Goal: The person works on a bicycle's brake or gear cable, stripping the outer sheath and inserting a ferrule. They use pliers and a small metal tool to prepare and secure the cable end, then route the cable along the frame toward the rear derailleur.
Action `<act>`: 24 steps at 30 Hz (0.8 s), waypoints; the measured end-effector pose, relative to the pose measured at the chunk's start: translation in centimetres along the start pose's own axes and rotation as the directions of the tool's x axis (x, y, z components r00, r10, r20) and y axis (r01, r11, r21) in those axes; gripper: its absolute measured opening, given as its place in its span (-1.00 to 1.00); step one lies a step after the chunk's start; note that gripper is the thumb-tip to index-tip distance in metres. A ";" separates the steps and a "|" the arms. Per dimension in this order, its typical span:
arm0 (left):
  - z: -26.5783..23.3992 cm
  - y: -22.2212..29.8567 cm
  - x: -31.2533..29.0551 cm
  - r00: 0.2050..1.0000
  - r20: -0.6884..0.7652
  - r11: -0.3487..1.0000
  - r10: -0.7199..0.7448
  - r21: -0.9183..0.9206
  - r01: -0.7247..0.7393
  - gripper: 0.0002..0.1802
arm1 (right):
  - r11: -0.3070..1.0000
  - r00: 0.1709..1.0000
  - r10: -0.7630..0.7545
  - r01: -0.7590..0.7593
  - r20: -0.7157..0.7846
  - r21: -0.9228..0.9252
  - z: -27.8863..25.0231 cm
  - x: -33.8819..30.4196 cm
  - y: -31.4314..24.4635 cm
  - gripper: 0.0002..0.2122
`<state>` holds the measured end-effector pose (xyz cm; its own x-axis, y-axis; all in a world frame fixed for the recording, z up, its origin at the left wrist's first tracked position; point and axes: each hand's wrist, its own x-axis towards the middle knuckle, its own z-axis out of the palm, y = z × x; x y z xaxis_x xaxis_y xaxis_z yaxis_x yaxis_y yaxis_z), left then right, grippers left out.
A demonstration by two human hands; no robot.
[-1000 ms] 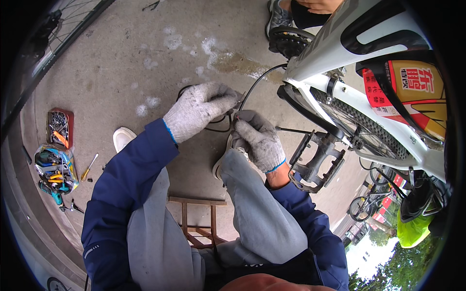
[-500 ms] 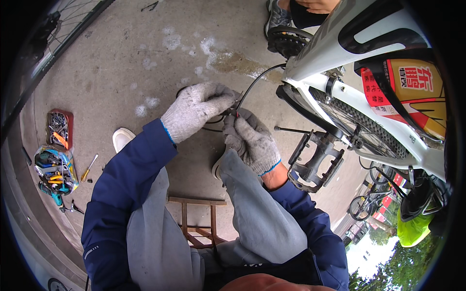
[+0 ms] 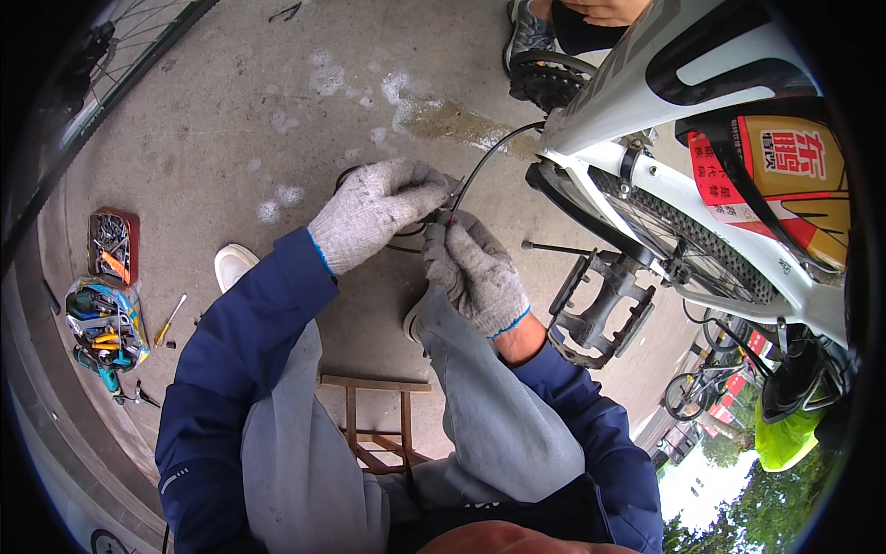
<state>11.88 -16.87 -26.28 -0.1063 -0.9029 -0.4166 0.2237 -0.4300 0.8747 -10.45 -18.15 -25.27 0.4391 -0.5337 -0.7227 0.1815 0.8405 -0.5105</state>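
Both of my hands wear grey-white knit gloves, the fingers darkened with grime. A black cable (image 3: 476, 169) curves out from the white bicycle frame (image 3: 591, 125) down to my fingers. My right hand (image 3: 478, 275) is closed, pinching the cable near a small reddish spot. Just to its upper left, my left hand (image 3: 378, 208) is closed too, thumb against fingers. A thin dark tip shows beyond its fingertips, but what it grips is mostly hidden. Loops of dark cable pass below and behind the left hand.
A pedal (image 3: 604, 309) juts out right of my right hand. At left lie a red box of small parts (image 3: 136, 245), a tool bag (image 3: 140, 323) and a screwdriver (image 3: 171, 320). A wooden stool (image 3: 377, 382) shows between my legs. Another person's shoe (image 3: 530, 37) is at the top.
My right hand has shifted very slightly up and left, and my left hand a touch to the right. Both keep nearly the same closed pose at the cable.
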 end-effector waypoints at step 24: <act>0.1 0.2 0.1 1.000 0.008 1.000 0.021 -0.010 -0.021 -0.63 | 0.994 0.998 -0.031 0.026 0.045 0.105 0.5 0.0 0.1 -0.66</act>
<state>11.78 -17.06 -26.13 -0.1094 -0.9116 -0.3963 0.2358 -0.4111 0.8806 -10.00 -18.03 -25.14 0.4728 -0.5548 -0.6846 0.2844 0.8314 -0.4774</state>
